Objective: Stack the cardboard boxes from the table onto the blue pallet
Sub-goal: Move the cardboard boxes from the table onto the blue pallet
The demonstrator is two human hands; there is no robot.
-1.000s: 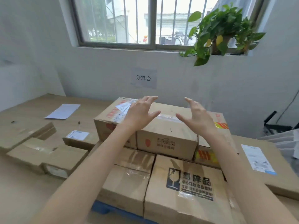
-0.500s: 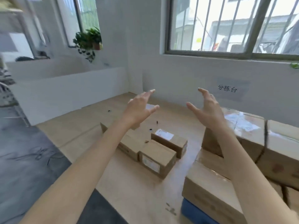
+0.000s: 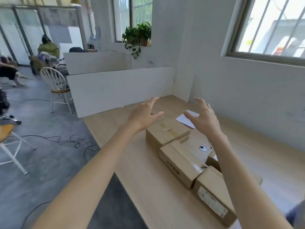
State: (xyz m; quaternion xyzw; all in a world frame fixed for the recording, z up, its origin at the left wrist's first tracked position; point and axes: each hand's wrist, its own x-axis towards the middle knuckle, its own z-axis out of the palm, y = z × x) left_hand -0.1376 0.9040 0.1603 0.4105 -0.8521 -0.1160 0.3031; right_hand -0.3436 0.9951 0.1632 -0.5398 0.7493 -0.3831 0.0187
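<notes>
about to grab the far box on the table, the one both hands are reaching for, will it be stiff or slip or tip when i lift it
The far box looks closed and square-edged, so it probably stays stiff. It sits low and flat, so tipping seems unlikely. Plain cardboard sides likely give the left hand and right hand decent grip; its weight cannot be judged.

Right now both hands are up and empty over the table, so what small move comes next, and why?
Probably lower both hands onto the far box and close on its two sides. The left hand and right hand are open, spread to either side above it and touching nothing. It lies flat on the table, end to end with the middle box, its outer sides clear.
</notes>
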